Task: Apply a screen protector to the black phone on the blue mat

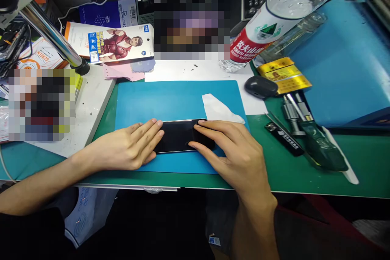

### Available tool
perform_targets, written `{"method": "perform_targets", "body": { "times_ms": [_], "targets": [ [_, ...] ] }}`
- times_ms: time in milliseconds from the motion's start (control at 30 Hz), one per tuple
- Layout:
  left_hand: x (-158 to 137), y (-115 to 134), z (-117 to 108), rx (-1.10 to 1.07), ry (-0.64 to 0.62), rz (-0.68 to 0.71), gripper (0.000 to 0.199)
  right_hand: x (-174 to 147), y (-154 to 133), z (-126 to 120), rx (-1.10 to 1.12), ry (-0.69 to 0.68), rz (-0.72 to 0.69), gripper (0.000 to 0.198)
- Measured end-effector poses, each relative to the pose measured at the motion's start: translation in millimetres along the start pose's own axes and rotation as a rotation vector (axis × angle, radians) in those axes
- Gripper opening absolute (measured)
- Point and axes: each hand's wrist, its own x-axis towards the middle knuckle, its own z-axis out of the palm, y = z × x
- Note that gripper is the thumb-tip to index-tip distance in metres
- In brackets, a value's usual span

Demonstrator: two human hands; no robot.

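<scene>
A black smartphone (176, 136) lies flat and lengthwise on a blue work mat (152, 97), its dark glass side up. My left hand (131, 146) holds its left end, with the fingers stretched together across the glass and the thumb by the near edge. At the right end, my right hand (240, 154) spans the phone, fingertips at the far edge and thumb on the glass near the close edge. Both hands cover the phone's ends. Just beyond my right fingers lies a crumpled white tissue or wipe (221, 107).
Right of the mat are a black mouse (261, 86), a yellow packet (284, 75), screwdrivers (292, 113), a black lighter-like object (284, 139) and a green-handled tool (324, 146). A water bottle (256, 34) stands behind. Left are a metal lamp post (51, 34) and boxes (122, 44).
</scene>
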Motion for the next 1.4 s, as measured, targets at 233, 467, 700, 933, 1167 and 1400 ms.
{"method": "perform_targets", "body": {
  "times_ms": [233, 467, 700, 933, 1167, 1400],
  "targets": [
    [-1.0, 0.6, -0.1, 0.036, -0.011, -0.003, 0.042, 0.5, 0.0, -0.1, -0.008, -0.006, -0.008, 0.036],
    [-0.7, 0.5, -1.8, 0.008, -0.034, -0.01, 0.043, 0.7, 0.0, -0.7, 0.005, -0.009, 0.005, 0.036],
    [-2.0, 1.1, -0.1, -0.053, -0.024, -0.03, 0.048, 0.6, 0.2, -0.5, -0.002, -0.008, -0.004, 0.037],
    [0.0, 1.6, -1.2, 0.085, -0.028, 0.029, 0.044, 1.4, -0.3, -0.8, -0.015, -0.001, -0.019, 0.036],
    [-0.1, 2.2, -1.3, 0.046, -0.056, 0.009, 0.043, 0.8, 0.5, -1.0, 0.006, -0.006, 0.002, 0.035],
    [-0.4, 1.2, -1.4, -0.005, -0.015, -0.004, 0.045, 0.9, -0.1, -0.4, 0.003, -0.004, -0.002, 0.035]
  ]
}}
